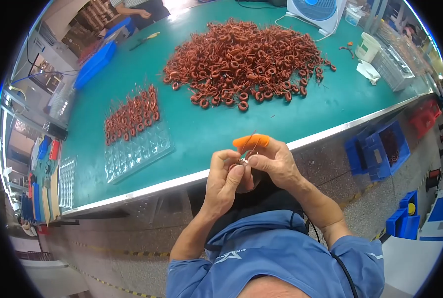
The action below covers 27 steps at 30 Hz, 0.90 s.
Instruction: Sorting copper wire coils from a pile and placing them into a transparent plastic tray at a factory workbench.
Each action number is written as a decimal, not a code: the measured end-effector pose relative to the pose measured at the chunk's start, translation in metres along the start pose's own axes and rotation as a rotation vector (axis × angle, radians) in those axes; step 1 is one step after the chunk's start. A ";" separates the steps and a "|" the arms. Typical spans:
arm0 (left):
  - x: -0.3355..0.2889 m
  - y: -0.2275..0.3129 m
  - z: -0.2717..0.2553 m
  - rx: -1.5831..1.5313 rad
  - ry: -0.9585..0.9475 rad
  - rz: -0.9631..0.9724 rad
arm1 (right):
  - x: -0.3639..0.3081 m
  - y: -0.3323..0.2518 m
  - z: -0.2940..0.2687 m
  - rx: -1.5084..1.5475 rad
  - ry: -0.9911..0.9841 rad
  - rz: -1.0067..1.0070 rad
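In front of my body, just off the near table edge, both hands meet at a small copper-red wire-wound ring coil [234, 166]. My left hand [220, 185] is closed, thumb and fingers pinching the ring. My right hand [282, 168] is closed too, its thumb pressing at the coil beside my left fingertips. Thin wire leads [252, 141] stick up between the hands. An orange sleeve [250, 141], which looks like a finger cot, covers my right index finger. The fingers hide most of the coil.
A large heap of similar coils [246, 62] covers the far middle of the green table [196, 134]. At left, a clear plastic tray [139, 158] holds rows of coils in its far part. A fan [316, 10] stands at the back; blue bins [388, 154] sit lower right.
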<state>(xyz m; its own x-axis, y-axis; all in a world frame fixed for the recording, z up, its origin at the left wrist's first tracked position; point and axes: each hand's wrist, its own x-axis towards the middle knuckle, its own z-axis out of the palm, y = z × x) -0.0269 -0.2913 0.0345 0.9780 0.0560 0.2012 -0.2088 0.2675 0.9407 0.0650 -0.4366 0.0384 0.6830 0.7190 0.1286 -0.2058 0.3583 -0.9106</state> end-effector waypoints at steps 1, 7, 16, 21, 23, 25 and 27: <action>0.001 0.001 0.003 0.038 0.062 0.021 | -0.002 0.002 0.003 0.035 0.023 -0.023; 0.005 -0.008 -0.001 0.135 0.154 0.018 | -0.001 0.018 0.010 -0.327 0.200 -0.235; 0.004 0.005 -0.045 0.243 0.123 0.093 | 0.028 0.014 -0.018 -0.514 0.261 -0.254; 0.003 0.059 -0.135 0.507 0.509 0.226 | 0.047 0.011 -0.063 -0.938 0.374 -0.385; -0.008 0.073 -0.198 0.676 0.640 0.259 | 0.048 0.016 -0.064 -0.833 0.341 -0.261; -0.010 0.079 -0.246 0.890 0.758 0.338 | 0.047 0.017 -0.062 -0.798 0.345 -0.243; -0.010 0.088 -0.274 1.031 0.843 0.341 | 0.046 0.020 -0.065 -0.802 0.348 -0.225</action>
<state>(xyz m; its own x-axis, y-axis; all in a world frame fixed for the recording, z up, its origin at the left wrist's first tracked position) -0.0545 -0.0045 0.0400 0.5059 0.6349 0.5839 0.0196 -0.6852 0.7281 0.1375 -0.4350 0.0012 0.8484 0.4147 0.3290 0.4197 -0.1481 -0.8955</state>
